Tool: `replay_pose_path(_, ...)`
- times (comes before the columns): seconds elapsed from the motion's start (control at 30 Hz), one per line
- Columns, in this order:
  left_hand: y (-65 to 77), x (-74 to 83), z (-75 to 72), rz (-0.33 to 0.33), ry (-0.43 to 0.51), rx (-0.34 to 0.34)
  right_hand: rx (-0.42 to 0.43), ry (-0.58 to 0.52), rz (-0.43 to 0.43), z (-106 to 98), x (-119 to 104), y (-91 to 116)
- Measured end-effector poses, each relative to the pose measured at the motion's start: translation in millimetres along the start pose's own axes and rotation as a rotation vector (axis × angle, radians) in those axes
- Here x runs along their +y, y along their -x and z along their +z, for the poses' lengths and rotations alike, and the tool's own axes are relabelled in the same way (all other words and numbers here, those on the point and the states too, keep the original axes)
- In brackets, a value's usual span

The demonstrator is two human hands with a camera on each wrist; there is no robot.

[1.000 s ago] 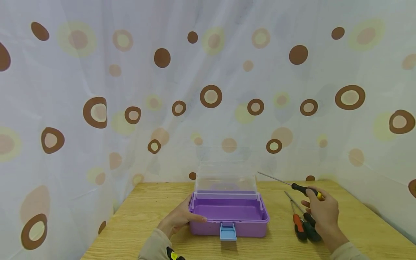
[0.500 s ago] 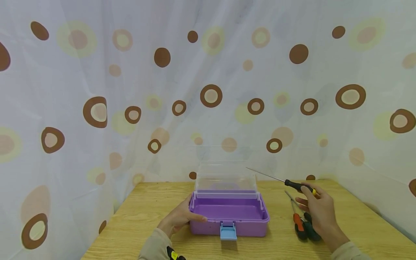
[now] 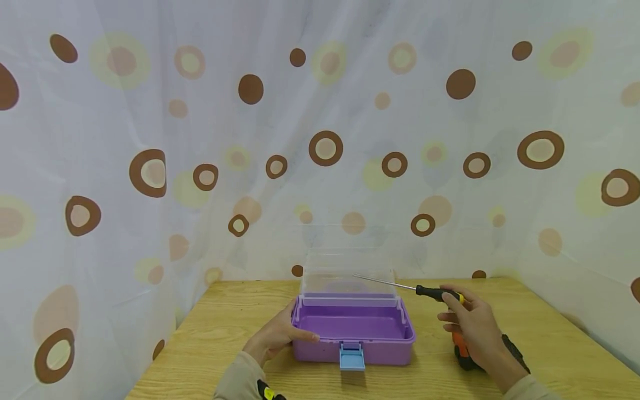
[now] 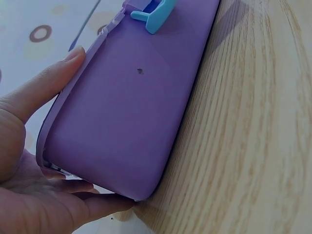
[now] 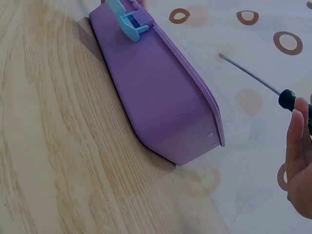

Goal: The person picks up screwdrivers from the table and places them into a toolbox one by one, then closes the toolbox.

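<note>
Head view, clock positions read from the centre of an open, rectangular purple plastic box [image 3: 320,352] on a pale, wood-grained table [image 3: 215,344]. At 9 o'clock, the left hand [image 3: 277,332] grips the box's end, thumb laid on the front rim and the other fingers against the end wall. At 3 o'clock, the right hand [image 3: 477,326] pinches a slender screwdriver with a black handle, yellow butt and bare metal shaft [image 3: 431,293]; the handle's rear lies between thumb and fingers, and the shaft projects beyond the fingertips towards 9 to 10 o'clock, held above the table. Its tip appears at 12 o'clock, in front of the raised, transparent plastic lid [image 3: 345,282]; the right-wrist view shows a flat blade. A light-blue plastic latch [image 3: 352,360] hangs at 6 o'clock. Between 3 and 4 o'clock, an orange-and-black tool handle [image 3: 460,345] is partly hidden by the right hand.
</note>
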State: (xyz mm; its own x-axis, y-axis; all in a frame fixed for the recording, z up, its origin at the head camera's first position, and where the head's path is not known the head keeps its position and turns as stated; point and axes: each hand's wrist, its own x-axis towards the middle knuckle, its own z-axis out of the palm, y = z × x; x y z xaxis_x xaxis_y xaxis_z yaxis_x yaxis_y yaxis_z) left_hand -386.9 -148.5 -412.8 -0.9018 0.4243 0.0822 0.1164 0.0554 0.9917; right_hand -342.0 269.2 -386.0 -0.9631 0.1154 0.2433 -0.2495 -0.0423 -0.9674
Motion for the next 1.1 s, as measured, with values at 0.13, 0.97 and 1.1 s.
replay_pose_path(0.13, 0.0, -0.1, -0.5, -0.006, -0.002, 0.001, -0.044, 0.057, -0.009, 8, 4, 2)
replay_pose_path(0.97, -1.0, -2.2, -3.0, 0.03, 0.013, -0.02, -0.228, 0.223, 0.03, 61, 16, -3)
replay_pose_path(1.1, -0.9, -2.5, -3.1, 0.029, 0.009, -0.021, -0.224, 0.23, 0.034, 66, 14, -8)
